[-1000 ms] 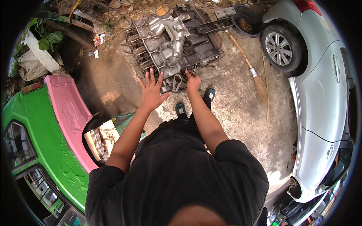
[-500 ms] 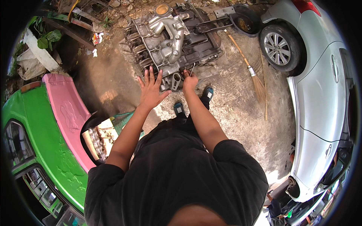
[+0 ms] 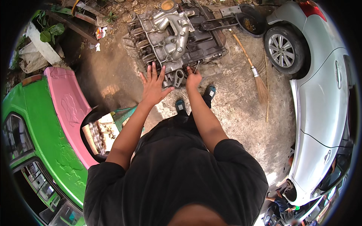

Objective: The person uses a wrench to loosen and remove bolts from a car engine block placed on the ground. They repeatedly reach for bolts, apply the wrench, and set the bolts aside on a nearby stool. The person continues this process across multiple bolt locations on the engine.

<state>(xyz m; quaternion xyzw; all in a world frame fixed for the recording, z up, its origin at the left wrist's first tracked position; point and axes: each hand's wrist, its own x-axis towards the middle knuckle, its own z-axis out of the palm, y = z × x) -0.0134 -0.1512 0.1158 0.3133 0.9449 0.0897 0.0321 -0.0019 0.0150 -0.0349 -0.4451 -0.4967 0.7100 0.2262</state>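
Observation:
A grey car engine (image 3: 177, 35) lies on the dirt ground ahead of my feet. My left hand (image 3: 154, 86) hovers just in front of its near edge, fingers spread wide and holding nothing. My right hand (image 3: 193, 78) is closed around a thin metal tool (image 3: 196, 67) whose tip points at the engine's near edge. A flat metal bracket (image 3: 178, 78) sticks out of the engine between my two hands. My forearms reach forward from my black shirt.
A silver car (image 3: 320, 98) stands at the right, its wheel (image 3: 282, 49) near the engine. A broom (image 3: 252, 67) lies on the ground. A green car with a pink panel (image 3: 64, 101) is at the left, beside a tray of parts (image 3: 98, 133).
Both hands have moved forward toward the engine's near edge. My right hand is now lower against the engine with the tool; my left hand stays spread.

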